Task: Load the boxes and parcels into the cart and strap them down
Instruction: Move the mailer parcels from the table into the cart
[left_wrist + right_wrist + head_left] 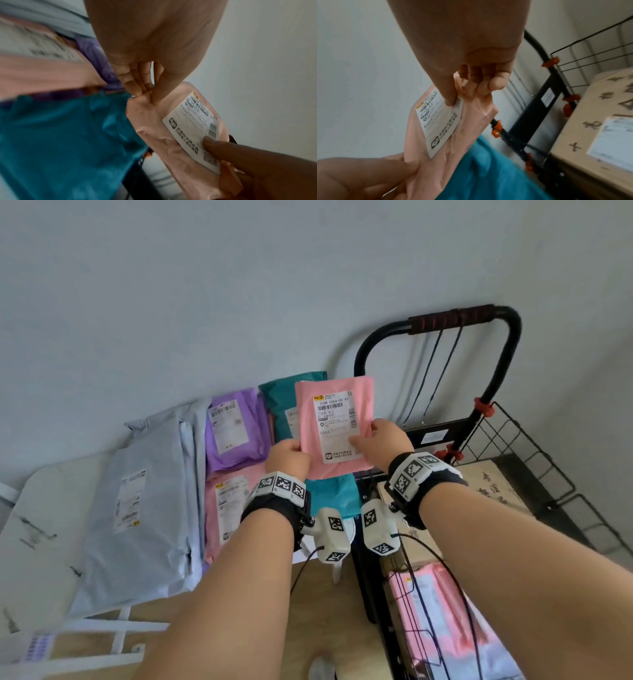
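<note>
Both hands share one grip on a small flat pink plastic mailer bag point(334, 426) with a white printed shipping label: the left hand point(289, 455) pinches its lower left edge between thumb and curled fingers point(137, 81), and the right hand point(387, 440) pinches its right edge, thumb lying on the label. The bag hangs upright in the air, just above the pile and beside the cart, not yet over the basket. It looks thin, soft and slightly creased, so I judge it light and floppy. Below it lies a crumpled teal plastic parcel point(330, 494). To the left on the white marble-patterned worktop point(30, 525) wait a large grey plastic mailer point(144, 508), a purple plastic mailer point(236, 429) and another pink labelled mailer point(226, 508). To the right, the black wire-sided folding cart point(507, 344) already carries a brown cardboard box with printed characters point(493, 484) and a pink parcel point(438, 611). Loading seems partly done; several parcels remain, and thin black cords point(442, 364) hang loose from the handle, so strapping is not yet done.
</note>
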Tool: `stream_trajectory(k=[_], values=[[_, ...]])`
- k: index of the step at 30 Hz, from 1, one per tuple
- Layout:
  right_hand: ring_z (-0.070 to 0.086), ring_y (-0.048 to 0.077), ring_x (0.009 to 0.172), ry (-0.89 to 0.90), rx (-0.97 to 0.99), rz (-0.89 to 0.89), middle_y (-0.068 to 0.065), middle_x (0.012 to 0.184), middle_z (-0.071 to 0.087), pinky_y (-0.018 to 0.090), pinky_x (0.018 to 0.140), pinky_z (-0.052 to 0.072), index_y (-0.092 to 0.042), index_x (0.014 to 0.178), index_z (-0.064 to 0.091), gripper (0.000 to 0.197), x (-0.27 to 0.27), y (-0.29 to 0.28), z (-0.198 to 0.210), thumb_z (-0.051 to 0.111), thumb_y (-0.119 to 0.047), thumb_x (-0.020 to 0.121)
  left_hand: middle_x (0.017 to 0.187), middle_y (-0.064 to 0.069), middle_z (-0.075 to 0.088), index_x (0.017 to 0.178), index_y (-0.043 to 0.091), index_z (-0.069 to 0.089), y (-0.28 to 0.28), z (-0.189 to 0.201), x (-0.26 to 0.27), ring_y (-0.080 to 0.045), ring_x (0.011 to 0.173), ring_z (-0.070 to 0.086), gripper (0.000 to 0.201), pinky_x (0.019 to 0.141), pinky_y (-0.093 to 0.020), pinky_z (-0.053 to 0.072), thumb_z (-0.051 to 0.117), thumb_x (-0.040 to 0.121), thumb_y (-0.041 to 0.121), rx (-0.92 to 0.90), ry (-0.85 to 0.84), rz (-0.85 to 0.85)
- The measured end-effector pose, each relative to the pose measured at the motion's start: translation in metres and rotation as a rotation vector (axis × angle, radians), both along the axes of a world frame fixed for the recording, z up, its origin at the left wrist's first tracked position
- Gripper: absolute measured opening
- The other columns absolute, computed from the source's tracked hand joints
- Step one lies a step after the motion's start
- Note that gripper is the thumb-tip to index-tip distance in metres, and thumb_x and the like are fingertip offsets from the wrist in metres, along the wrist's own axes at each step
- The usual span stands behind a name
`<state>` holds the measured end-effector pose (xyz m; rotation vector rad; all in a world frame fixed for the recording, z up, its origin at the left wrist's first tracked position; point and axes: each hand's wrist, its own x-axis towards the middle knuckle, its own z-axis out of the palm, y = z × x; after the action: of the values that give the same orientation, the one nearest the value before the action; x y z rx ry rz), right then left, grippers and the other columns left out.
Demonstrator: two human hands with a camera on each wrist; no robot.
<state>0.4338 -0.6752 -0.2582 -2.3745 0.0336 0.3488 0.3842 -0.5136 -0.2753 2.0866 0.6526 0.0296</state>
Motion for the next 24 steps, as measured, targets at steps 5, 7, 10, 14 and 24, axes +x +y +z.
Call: stream_trajectory(k=[5, 7, 10, 14, 24], values=[[0.062, 0.018, 0.09, 0.06, -0.011, -0.084, -0.003, 0.1, 0.063, 0.035, 0.08, 0.055, -0.019, 0.112, 0.055, 0.027, -0.006, -0.108, -0.016, 0.063, -0.03, 0.089, 0.096, -0.005, 0.068, 0.091, 0.012, 0.068, -0.103, -0.017, 0.01, -0.02, 0.079, 0.057, 0.026, 0.068, -0.027, 0.045, 0.052, 0.078, -0.004, 0.003, 0.073, -0.137], [0.063, 0.016, 0.083, 0.093, -0.069, -0.078, -0.004, 0.091, 0.063, 0.033, 0.074, 0.056, -0.021, 0.102, 0.056, 0.019, -0.006, -0.149, -0.026, 0.064, -0.031, 0.088, 0.094, -0.007, 0.068, 0.085, 0.014, 0.064, -0.146, -0.028, 0.013, -0.021, 0.076, 0.058, 0.021, 0.062, -0.025, 0.045, 0.051, 0.081, -0.001, -0.001, 0.1, -0.182], [0.059, 0.011, 0.07, 0.144, -0.187, -0.041, -0.005, 0.08, 0.058, 0.028, 0.063, 0.053, -0.021, 0.096, 0.055, 0.016, -0.006, -0.204, -0.04, 0.063, -0.033, 0.089, 0.091, -0.005, 0.066, 0.096, 0.011, 0.066, -0.204, -0.047, 0.015, -0.024, 0.08, 0.06, 0.025, 0.067, -0.027, 0.046, 0.048, 0.083, 0.0, -0.059, 0.138, -0.206], [0.061, 0.012, 0.07, 0.226, -0.22, -0.09, -0.004, 0.08, 0.06, 0.027, 0.063, 0.053, -0.024, 0.096, 0.054, 0.011, -0.014, -0.284, -0.074, 0.062, -0.029, 0.09, 0.097, 0.0, 0.066, 0.111, 0.015, 0.061, -0.285, -0.085, 0.01, -0.022, 0.087, 0.064, 0.032, 0.075, -0.031, 0.052, 0.048, 0.084, 0.004, -0.142, 0.221, -0.239], [0.066, 0.017, 0.08, 0.468, -0.287, -0.134, 0.0, 0.09, 0.066, 0.032, 0.074, 0.058, -0.015, 0.115, 0.063, 0.027, -0.046, -0.41, -0.167, 0.061, -0.022, 0.089, 0.119, -0.003, 0.058, 0.132, 0.019, 0.045, -0.406, -0.191, -0.021, -0.024, 0.098, 0.062, 0.051, 0.085, -0.043, 0.056, 0.048, 0.085, -0.001, -0.248, 0.455, -0.386]])
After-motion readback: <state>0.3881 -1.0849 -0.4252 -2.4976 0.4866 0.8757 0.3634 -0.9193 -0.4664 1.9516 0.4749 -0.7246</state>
